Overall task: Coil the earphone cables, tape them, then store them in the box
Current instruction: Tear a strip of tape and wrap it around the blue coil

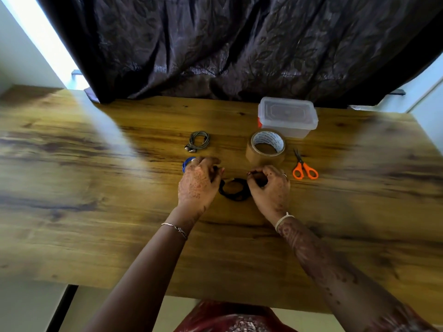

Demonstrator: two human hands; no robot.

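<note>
Left hand (pixel 199 182) and right hand (pixel 269 186) pinch the black coil (pixel 233 190) at frame centre; taping and boxing apparently remain.

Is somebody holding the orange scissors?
No, the orange scissors lie flat on the wooden table, right of the brown tape roll, apart from the right hand.

**Where things lie on the table**

On the table (pixel 96 212), the box (pixel 287 116) stands at the back right, just before the curtain (pixel 239 44). The tape roll (pixel 265 158) sits directly in front of the box, with the scissors (pixel 299 161) to its right. The far coil (pixel 193 141) lies left of the tape roll. In front of it, the side coil (pixel 185 165) is partly under the left hand (pixel 197 183). The near coil (pixel 233 198) lies between that hand and the right hand (pixel 271 188).
</note>
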